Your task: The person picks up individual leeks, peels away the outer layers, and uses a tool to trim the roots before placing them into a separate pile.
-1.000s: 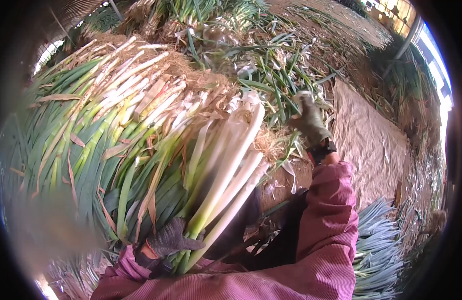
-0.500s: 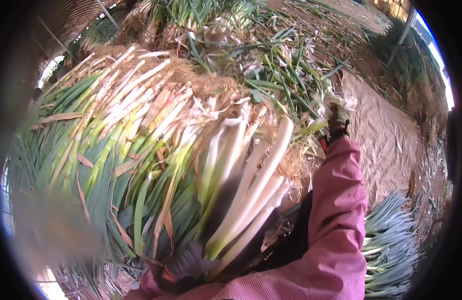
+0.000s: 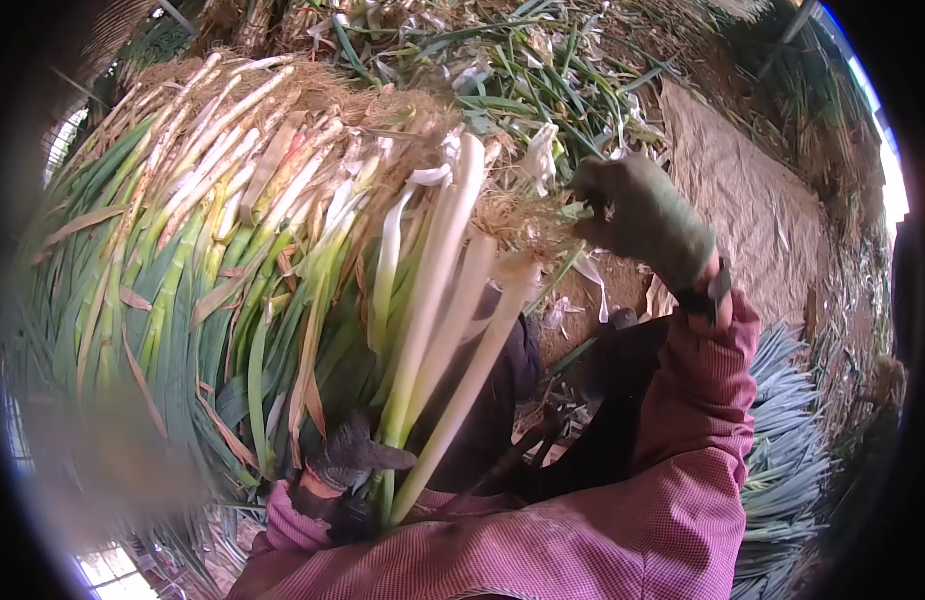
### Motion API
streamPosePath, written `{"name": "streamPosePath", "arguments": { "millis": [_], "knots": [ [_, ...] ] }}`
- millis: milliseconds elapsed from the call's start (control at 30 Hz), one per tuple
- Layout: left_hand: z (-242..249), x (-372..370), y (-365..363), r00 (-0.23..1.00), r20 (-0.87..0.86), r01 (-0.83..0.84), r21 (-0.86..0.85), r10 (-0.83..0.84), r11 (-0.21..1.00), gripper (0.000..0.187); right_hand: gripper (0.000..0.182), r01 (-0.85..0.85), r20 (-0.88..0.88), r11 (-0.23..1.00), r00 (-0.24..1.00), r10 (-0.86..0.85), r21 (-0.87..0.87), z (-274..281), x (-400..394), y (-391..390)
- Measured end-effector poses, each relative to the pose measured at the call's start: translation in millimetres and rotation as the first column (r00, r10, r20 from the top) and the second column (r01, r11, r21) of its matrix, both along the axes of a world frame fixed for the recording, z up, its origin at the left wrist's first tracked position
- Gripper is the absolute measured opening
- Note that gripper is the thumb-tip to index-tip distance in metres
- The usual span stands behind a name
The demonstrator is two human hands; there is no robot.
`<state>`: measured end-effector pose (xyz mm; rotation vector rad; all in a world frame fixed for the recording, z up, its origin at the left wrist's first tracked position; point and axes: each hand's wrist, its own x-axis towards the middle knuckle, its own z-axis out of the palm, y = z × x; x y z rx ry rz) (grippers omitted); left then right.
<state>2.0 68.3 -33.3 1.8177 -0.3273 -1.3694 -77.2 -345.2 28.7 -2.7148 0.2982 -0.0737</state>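
We are gripping peeled leeks [image 3: 452,330] in our left hand [image 3: 350,455]; right hand [image 3: 637,215] (fingers pinching roots) is stripping beside them; next, probably pulling clear.

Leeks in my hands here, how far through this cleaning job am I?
Done: a few peeled white leeks sit bunched in the left hand, and more cleaned ones lie in a row on the ground. In hand: the right hand grips the roots at the bunch's top end. Left: the big stack of untrimmed leeks, still wearing dry outer leaves and roots, so it looks like plenty remains.
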Motion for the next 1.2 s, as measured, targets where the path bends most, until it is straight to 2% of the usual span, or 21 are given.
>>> {"name": "streamPosePath", "arguments": {
  "millis": [33,100,200,233,333,400,467,500,600,667,700,767,800,833,867,900,933,967,1000,1067,1200],
  "knots": [
    [1.4,0.2,-3.3,1.0,-0.01,-0.025,-0.043,0.024,0.999,0.047,0.028,-0.141,0.195,0.99,0.97,0.144,-0.027,5.1,-14.2,16.5],
    [1.5,-0.4,-7.0,0.998,-0.003,-0.055,-0.108,0.055,0.993,0.046,0.024,-0.282,0.116,0.958,0.951,0.287,-0.061,6.9,-29.4,49.1],
    [-5.3,0.0,-3.6,0.997,0.065,-0.025,-0.155,0.035,0.988,0.044,0.032,0.062,0.021,0.996,0.998,-0.061,-0.064,-5.4,-42.7,75.5],
    [-7.8,1.8,-0.5,0.995,0.096,0.011,-0.155,0.004,0.988,0.043,0.043,0.081,-0.09,0.996,0.992,-0.085,-0.044,4.1,-40.6,63.4],
    [-10.6,4.9,-1.1,0.996,-0.079,0.024,-0.154,-0.036,0.988,0.038,0.085,-0.059,0.182,0.998,0.982,0.056,0.008,-56.6,-32.4,25.0],
    [-7.8,3.9,-4.9,0.996,-0.087,0.014,-0.15,-0.027,0.989,0.036,0.069,-0.06,0.016,0.824,0.998,0.061,0.563,-122.8,-24.9,17.4],
    [-3.9,3.0,-7.1,0.995,-0.099,0.012,-0.165,-0.029,0.986,0.035,0.052,-0.138,0.082,0.563,0.989,0.123,0.815,-141.9,-15.8,21.6],
    [-1.7,2.0,-9.1,0.993,-0.109,0.013,-0.187,-0.034,0.982,0.035,0.043,-0.262,0.236,0.513,0.965,0.116,0.817,-149.6,-8.0,27.3],
    [-5.8,-3.5,-4.4,0.995,-0.095,0.001,-0.156,-0.016,0.988,0.034,0.032,-0.418,0.492,0.821,0.847,0.199,0.389,-204.5,21.3,1.8],
    [-5.1,-7.4,-4.6,0.993,-0.121,-0.023,-0.127,0.008,0.992,0.035,0.031,-0.093,0.296,0.933,0.955,-0.016,0.349,-170.5,26.4,-18.9],
    [-1.9,-6.7,-2.9,0.999,-0.02,0.049,-0.094,-0.051,0.994,0.036,0.031,0.24,0.005,0.846,0.961,-0.275,0.477,-113.9,18.1,-24.8],
    [2.9,-5.0,-3.3,0.968,0.181,0.18,-0.029,-0.172,0.983,0.04,0.038,0.549,0.115,0.815,0.812,-0.573,0.184,-99.5,25.3,-62.8],
    [4.4,-4.0,-5.3,0.914,0.329,0.26,-0.032,-0.235,0.965,0.044,0.041,0.54,0.096,0.776,0.797,-0.596,0.326,-85.9,19.3,-64.2],
    [4.0,-5.8,-5.2,0.945,0.273,0.197,-0.03,-0.182,0.98,0.043,0.043,0.517,0.072,0.724,0.79,-0.609,0.457,-51.9,12.3,-44.4],
    [2.4,-8.9,-4.7,0.969,0.213,0.132,-0.026,-0.124,0.991,0.043,0.051,0.258,0.42,0.926,0.834,-0.358,0.276,-57.0,6.0,-37.1],
    [1.5,-12.2,-3.7,0.986,0.151,0.069,-0.013,-0.066,0.998,0.043,0.056,-0.089,0.417,0.921,0.905,-0.084,0.38,-54.9,2.7,-38.2],
    [2.8,-12.1,-5.8,0.979,0.183,0.092,-0.014,-0.088,0.996,0.041,0.059,-0.149,0.3,0.923,0.953,0.039,0.355,-29.7,-2.3,-12.8],
    [3.7,-13.0,-7.6,0.972,0.21,0.111,-0.027,-0.103,0.993,0.04,0.064,-0.222,0.285,0.955,0.945,0.161,0.197,-40.1,-5.6,0.2],
    [5.2,-13.5,-9.8,0.962,0.241,0.136,-0.033,-0.124,0.99,0.039,0.063,-0.3,0.062,0.938,0.947,0.314,-0.171,-43.4,2.2,16.9],
    [9.6,-13.6,-13.8,0.945,0.284,0.175,-0.028,-0.16,0.984,0.037,0.05,-0.244,-0.309,0.969,0.924,0.226,-0.023,-26.4,5.7,59.1],
    [12.8,-20.2,-19.1,0.963,0.245,0.118,-0.018,-0.11,0.993,0.029,0.022,-0.259,-0.245,0.94,0.918,0.31,0.221,-77.5,16.5,57.1]
  ]
}}
